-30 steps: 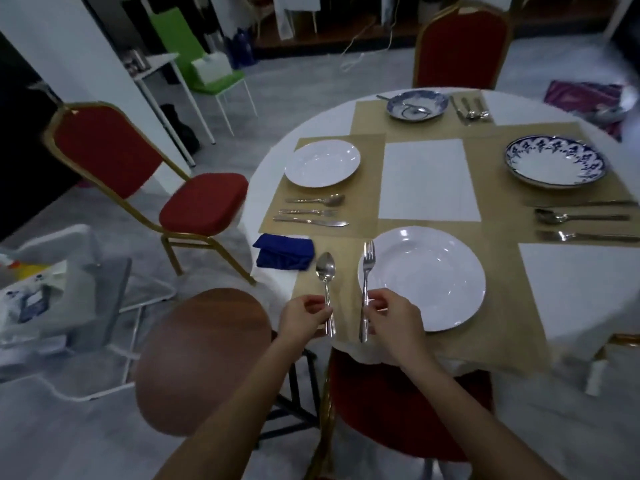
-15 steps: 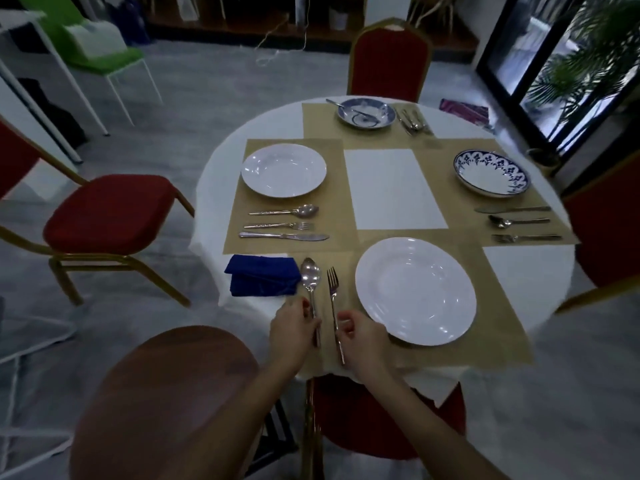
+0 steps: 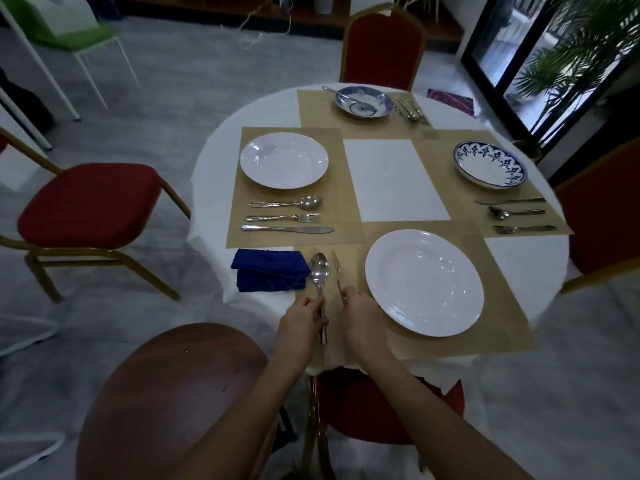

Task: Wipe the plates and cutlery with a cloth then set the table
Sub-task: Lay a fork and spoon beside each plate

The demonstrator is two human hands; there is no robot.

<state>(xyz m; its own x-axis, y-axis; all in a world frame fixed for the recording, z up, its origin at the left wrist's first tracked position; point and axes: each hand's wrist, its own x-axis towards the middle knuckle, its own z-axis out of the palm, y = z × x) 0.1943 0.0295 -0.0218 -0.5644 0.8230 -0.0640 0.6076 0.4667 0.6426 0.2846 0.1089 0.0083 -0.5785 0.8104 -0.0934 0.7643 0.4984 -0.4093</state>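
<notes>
At the near edge of the round table, a spoon (image 3: 319,271) and a fork (image 3: 337,271) lie side by side on a tan placemat (image 3: 498,303), left of a white plate (image 3: 424,282). My left hand (image 3: 300,323) pinches the spoon's handle. My right hand (image 3: 360,315) holds the fork's handle; the fork looks blurred. A folded blue cloth (image 3: 268,270) lies just left of the spoon, touching its bowl.
Another white plate (image 3: 284,160) with spoon, fork and knife (image 3: 287,229) sits at the left. A blue-patterned plate (image 3: 490,163) with cutlery (image 3: 516,213) is at the right, a patterned bowl (image 3: 363,101) at the far side. Red chairs (image 3: 86,202) surround the table; a brown round stool (image 3: 173,393) stands near me.
The view swung right and rose, so the table now sits more central. The fork has shifted closer to the spoon, away from the plate. Both hands stay on the handles.
</notes>
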